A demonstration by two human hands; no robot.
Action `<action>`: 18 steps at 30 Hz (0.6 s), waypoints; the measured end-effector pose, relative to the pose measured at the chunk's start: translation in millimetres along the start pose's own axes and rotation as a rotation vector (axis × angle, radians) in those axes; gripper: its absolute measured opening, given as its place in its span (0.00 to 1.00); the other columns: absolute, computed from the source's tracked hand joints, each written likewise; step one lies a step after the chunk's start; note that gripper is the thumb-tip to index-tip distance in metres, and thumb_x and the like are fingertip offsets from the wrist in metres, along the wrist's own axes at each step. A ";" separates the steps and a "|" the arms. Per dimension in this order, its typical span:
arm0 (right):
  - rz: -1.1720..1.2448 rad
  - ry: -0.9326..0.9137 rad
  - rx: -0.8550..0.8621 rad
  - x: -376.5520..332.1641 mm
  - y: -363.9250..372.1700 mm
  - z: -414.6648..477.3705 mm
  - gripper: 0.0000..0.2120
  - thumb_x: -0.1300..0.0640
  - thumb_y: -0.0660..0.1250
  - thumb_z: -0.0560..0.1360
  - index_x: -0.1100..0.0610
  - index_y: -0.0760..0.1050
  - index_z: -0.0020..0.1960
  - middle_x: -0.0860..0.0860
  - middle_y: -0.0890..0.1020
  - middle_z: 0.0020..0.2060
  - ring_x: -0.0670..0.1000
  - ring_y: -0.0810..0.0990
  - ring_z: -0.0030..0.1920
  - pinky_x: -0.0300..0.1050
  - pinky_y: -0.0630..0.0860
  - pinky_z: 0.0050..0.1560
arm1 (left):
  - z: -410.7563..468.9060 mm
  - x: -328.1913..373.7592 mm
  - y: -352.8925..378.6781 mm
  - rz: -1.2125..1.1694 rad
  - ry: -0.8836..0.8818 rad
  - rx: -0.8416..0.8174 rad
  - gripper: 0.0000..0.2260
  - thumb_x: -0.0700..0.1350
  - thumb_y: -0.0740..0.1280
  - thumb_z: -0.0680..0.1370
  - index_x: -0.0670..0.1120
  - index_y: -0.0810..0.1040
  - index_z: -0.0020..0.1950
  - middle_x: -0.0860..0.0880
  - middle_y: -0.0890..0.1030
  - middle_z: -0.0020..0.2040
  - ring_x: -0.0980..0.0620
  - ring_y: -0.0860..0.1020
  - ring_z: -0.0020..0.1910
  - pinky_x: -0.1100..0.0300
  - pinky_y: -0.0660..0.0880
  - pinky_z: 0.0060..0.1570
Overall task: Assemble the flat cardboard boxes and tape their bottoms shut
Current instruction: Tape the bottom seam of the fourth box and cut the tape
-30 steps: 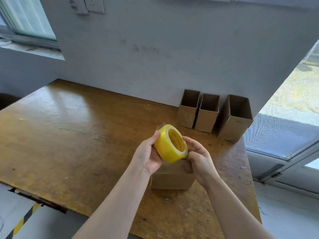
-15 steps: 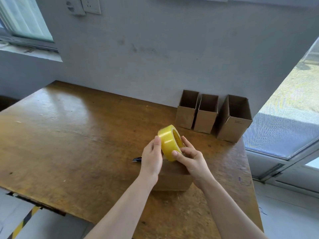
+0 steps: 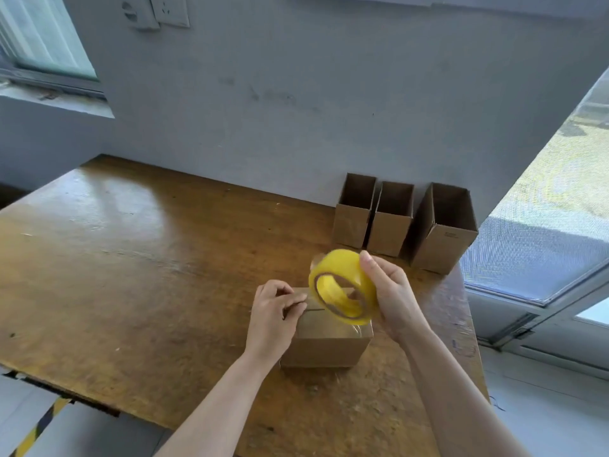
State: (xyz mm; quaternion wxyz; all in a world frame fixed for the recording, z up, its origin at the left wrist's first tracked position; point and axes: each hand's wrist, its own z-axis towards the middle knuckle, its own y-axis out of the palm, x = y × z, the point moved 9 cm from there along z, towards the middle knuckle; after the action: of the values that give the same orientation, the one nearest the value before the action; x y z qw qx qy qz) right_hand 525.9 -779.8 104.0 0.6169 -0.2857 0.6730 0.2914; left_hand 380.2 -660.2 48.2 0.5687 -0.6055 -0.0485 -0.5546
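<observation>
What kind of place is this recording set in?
Probably a workroom or packing corner: a worn wooden table against a grey wall, three assembled cardboard boxes lined up there, and a roll of yellow tape in the right hand.

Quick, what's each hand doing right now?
Left hand: fingers curled, pinching at the box top.
Right hand: holding the yellow tape roll.

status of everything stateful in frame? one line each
Tape roll, off the table, held over the box.
Right hand, grips the tape roll.
Left hand, fingers curled, pinching at the box's top left edge.
Box, on the table, top flaps folded shut.
Back boxes, upright by the wall, tops open.
</observation>
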 end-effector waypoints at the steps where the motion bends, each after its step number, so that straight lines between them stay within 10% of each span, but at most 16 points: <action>1: -0.068 -0.037 -0.009 -6.5 2.2 0.2 0.20 0.44 0.67 0.77 0.60 0.77 0.36 0.60 0.75 0.31 0.56 0.74 0.33 0.48 0.75 0.35 | -0.2 -1.5 1.3 -0.012 -0.015 -0.015 0.04 0.40 0.71 0.76 0.45 0.86 0.48 0.54 0.73 0.47 0.54 0.69 0.52 0.72 0.65 0.51; 10: -0.415 -0.087 -0.040 -6.7 13.9 10.3 0.20 0.50 0.69 0.76 0.61 0.75 0.31 0.51 0.75 0.26 0.47 0.74 0.29 0.41 0.72 0.30 | -2.8 -4.9 -10.8 -0.405 -0.408 -0.052 0.16 0.52 0.58 0.74 0.56 0.85 0.39 0.56 0.83 0.46 0.54 0.75 0.55 0.49 0.68 0.63; 18: -0.560 -0.115 -0.064 -11.4 23.2 11.8 0.19 0.47 0.69 0.76 0.54 0.76 0.30 0.47 0.75 0.25 0.44 0.74 0.29 0.41 0.73 0.31 | -1.0 -3.2 0.7 -0.572 -0.637 -0.201 0.13 0.47 0.68 0.79 0.46 0.78 0.35 0.51 0.78 0.30 0.55 0.74 0.32 0.61 0.71 0.36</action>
State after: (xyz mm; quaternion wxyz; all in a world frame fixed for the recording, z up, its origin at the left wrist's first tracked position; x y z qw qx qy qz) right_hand 517.3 -755.2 115.5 0.7012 -0.4628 0.5222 0.1468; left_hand 378.8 -659.4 45.2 0.2870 -0.7609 -0.3330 -0.4772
